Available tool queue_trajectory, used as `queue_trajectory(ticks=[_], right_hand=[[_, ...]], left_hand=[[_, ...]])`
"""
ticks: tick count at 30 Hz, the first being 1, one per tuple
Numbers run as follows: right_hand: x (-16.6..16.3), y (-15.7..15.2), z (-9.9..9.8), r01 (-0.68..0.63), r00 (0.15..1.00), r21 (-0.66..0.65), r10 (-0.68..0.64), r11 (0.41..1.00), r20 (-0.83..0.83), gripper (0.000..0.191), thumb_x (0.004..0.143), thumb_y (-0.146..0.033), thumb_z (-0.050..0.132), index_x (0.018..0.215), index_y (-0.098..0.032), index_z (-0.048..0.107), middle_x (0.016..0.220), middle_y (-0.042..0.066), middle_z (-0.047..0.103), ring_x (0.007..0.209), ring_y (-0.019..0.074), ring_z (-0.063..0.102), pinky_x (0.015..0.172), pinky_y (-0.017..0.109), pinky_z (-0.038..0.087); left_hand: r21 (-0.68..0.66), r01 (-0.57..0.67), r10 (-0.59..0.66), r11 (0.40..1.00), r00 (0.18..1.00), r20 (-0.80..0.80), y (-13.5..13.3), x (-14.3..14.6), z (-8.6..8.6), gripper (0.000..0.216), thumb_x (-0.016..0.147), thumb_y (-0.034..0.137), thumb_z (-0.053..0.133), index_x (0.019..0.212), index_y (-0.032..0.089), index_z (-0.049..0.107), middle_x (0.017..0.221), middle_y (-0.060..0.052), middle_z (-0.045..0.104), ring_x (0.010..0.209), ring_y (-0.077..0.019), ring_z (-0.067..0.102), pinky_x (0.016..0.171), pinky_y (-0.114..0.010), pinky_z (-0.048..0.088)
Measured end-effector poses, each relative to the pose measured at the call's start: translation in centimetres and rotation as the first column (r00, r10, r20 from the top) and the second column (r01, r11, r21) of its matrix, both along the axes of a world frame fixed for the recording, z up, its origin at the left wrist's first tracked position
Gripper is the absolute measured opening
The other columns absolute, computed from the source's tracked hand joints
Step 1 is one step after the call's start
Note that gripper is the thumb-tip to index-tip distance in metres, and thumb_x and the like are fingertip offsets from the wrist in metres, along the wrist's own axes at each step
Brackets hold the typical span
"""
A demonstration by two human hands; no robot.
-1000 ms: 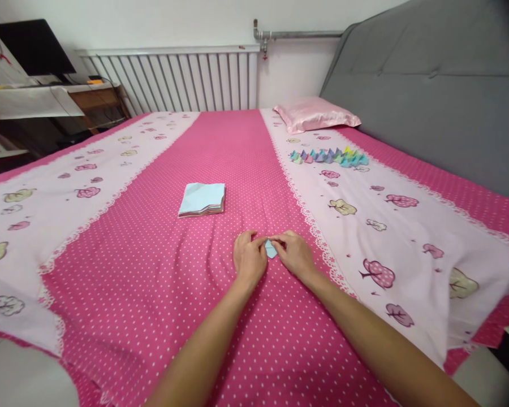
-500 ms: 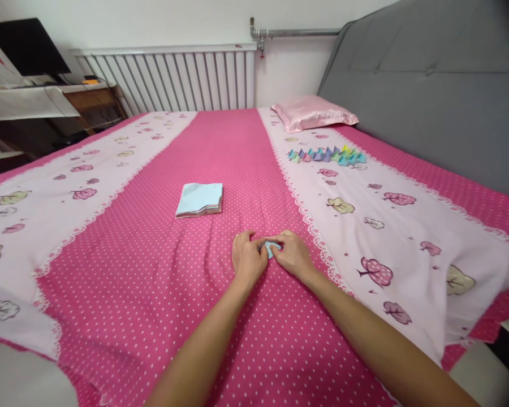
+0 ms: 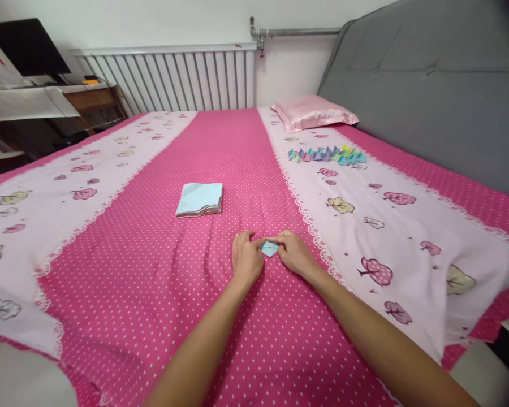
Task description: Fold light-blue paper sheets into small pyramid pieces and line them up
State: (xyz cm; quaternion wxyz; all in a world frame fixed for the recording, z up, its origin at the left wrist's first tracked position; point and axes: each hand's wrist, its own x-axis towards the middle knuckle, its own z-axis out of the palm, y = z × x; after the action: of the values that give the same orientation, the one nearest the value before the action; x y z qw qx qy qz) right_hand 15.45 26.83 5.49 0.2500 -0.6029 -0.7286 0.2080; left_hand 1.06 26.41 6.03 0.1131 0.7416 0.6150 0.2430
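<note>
Between my two hands lies a small folded piece of light blue paper (image 3: pixel 270 249) on the pink dotted bedspread (image 3: pixel 220 339). Its lower end comes to a point, and a crease line crosses its upper part. My left hand (image 3: pixel 248 254) grips the paper's left edge, fingers curled. On the opposite edge, my right hand (image 3: pixel 293 250) holds it with thumb and index finger. Ahead and to the left rests a stack of square paper sheets (image 3: pixel 201 199), a light blue one on top. Farther off on the right, several small folded paper pieces (image 3: pixel 326 155) stand in rows, in blue, purple, green, yellow and pink.
A pink satin pillow (image 3: pixel 314 112) lies at the far right, by the grey padded headboard (image 3: pixel 428 85). Behind the bed is a white radiator (image 3: pixel 173 79) with a pipe (image 3: pixel 301 33). At the far left a desk (image 3: pixel 89 100) carries a black monitor (image 3: pixel 27 48).
My thumbs have drawn back from the middle of the paper, so more of its face shows and it looks flatter. Both hands stay in nearly the same place.
</note>
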Motion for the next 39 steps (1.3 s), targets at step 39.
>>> queue_trajectory(ticks=[39], right_hand=[[0.4, -0.7, 1.5, -0.201, 0.426, -0.239, -0.135, 0.950, -0.894, 0.016, 0.065, -0.021, 0.059, 0.077, -0.016, 0.070, 0.051, -0.003, 0.059, 0.045, 0.0070, 0.050, 0.047, 0.019, 0.040]], left_hand=[[-0.333, 0.352, 0.228, 0.875, 0.308, 0.924, -0.9, -0.8, 2.9, 0.018, 0.059, 0.019, 0.070, 0.075, 0.010, 0.072, 0.071, -0.009, 0.069, 0.061, -0.0114, 0.061, 0.061, -0.021, 0.047]])
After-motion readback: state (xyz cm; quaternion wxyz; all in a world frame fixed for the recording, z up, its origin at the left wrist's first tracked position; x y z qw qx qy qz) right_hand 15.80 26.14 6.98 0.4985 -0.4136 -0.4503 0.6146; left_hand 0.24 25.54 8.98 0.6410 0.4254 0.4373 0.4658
